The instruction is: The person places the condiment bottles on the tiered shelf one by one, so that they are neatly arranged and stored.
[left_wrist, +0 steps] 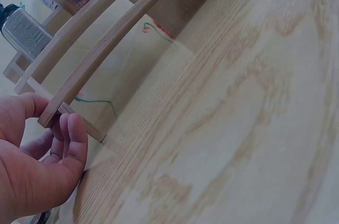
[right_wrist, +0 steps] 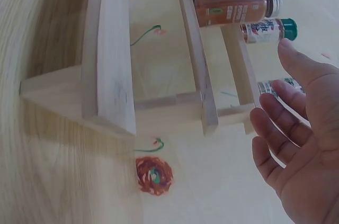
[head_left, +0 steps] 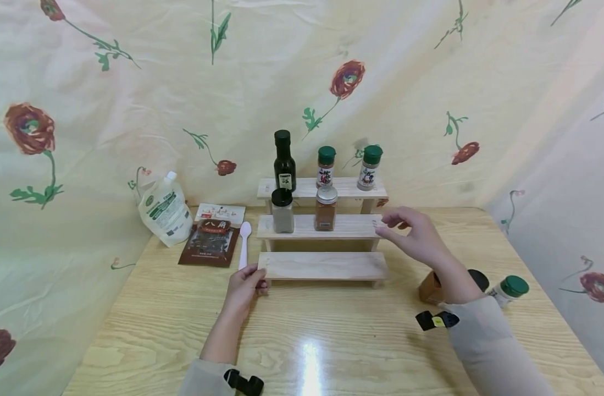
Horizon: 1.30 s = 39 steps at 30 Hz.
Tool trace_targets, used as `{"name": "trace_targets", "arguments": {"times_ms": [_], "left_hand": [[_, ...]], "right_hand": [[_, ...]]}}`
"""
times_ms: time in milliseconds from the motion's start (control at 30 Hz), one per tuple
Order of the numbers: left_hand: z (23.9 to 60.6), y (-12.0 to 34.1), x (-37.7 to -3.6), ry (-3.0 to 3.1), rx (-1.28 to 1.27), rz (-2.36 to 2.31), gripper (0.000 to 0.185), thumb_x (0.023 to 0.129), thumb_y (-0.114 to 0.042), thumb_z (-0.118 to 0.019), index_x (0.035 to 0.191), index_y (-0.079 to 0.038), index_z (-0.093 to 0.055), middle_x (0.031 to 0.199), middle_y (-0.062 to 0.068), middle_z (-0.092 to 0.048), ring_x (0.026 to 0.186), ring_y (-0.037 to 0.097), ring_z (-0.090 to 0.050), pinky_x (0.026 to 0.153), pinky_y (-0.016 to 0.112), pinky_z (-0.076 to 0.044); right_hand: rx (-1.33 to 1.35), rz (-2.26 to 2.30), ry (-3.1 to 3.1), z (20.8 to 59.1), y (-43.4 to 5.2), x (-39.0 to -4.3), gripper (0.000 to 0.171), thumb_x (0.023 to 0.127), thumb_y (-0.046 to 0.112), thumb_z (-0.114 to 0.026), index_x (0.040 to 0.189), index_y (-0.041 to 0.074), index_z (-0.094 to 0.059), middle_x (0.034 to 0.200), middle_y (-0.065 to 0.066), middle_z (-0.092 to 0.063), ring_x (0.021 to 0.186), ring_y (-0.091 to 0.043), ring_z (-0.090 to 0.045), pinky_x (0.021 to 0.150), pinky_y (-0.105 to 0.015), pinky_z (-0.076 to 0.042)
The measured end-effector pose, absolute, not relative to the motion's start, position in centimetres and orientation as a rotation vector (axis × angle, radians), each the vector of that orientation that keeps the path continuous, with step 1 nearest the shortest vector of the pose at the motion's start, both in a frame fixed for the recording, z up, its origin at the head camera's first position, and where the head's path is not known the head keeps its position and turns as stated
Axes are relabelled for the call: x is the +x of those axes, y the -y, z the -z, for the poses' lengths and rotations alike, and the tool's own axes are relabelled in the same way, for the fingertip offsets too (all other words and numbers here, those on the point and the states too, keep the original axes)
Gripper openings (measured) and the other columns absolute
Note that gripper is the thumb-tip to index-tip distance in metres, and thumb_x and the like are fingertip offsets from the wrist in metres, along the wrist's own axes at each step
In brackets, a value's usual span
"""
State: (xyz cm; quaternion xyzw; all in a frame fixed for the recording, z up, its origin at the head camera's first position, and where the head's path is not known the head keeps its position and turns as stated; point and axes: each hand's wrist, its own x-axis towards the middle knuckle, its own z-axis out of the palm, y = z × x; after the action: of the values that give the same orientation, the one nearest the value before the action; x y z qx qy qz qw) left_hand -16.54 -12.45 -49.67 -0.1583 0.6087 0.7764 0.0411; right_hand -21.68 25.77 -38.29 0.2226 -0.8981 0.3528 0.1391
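A three-step wooden rack (head_left: 326, 265) stands at the back of the table. My left hand (head_left: 244, 289) grips the left end of its lowest step, thumb above and fingers curled below, as the left wrist view shows. Close to the right end of the middle step is my right hand (head_left: 414, 236), fingers loosely bent with nothing between them. On the middle step stand a black-capped jar (head_left: 283, 212) and a silver-capped spice jar (head_left: 326, 209). The top step carries a dark bottle (head_left: 284, 165) and two green-capped spice bottles, one in the middle (head_left: 325, 168) and one at the right (head_left: 369, 169).
Left of the rack are a white spouted pouch (head_left: 166, 212), a brown packet (head_left: 210, 242) and a pale spoon (head_left: 244, 242). Partly behind my right forearm lie a black-capped brown jar (head_left: 430, 289) and a green-capped bottle (head_left: 511, 289). A flowered cloth (head_left: 232, 110) hangs behind the table.
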Motion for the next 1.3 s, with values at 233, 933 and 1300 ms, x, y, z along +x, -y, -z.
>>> {"name": "trace_targets", "arguments": {"times_ms": [233,933,1300], "left_hand": [[49.5,12.5,-16.4,-1.874,-0.475,-2.375,0.039,0.098,0.0,-0.059,0.132,0.018,-0.05,0.081,0.007,-0.06,0.064,0.009,-0.059,0.057,0.019,-0.057],[49.4,12.4,-16.3,-1.889,-0.47,-2.358,0.039,0.098,0.0,-0.059,0.132,0.018,-0.051,0.079,0.006,-0.061,0.063,0.009,-0.059,0.056,0.018,-0.056],[49.5,12.5,-16.4,-1.88,-0.48,-2.365,0.04,0.098,0.0,-0.058,0.132,0.018,-0.05,0.079,0.006,-0.06,0.063,0.009,-0.059,0.056,0.018,-0.056]], "right_hand": [[0.606,-0.997,2.593,38.8,-27.0,-20.8,0.019,0.09,0.015,-0.079,0.101,0.002,-0.071,0.097,-0.009,-0.071,0.089,-0.021,-0.063,0.076,-0.03,-0.051],[0.542,-0.918,2.704,40.0,-31.6,-17.7,0.021,0.094,0.019,-0.075,0.111,0.007,-0.07,0.103,-0.009,-0.071,0.089,-0.003,-0.061,0.079,-0.027,-0.053],[0.547,-0.866,2.749,40.3,-34.1,-16.2,0.026,0.097,0.017,-0.071,0.119,0.004,-0.07,0.105,-0.008,-0.072,0.09,0.001,-0.059,0.082,-0.019,-0.046]]}}
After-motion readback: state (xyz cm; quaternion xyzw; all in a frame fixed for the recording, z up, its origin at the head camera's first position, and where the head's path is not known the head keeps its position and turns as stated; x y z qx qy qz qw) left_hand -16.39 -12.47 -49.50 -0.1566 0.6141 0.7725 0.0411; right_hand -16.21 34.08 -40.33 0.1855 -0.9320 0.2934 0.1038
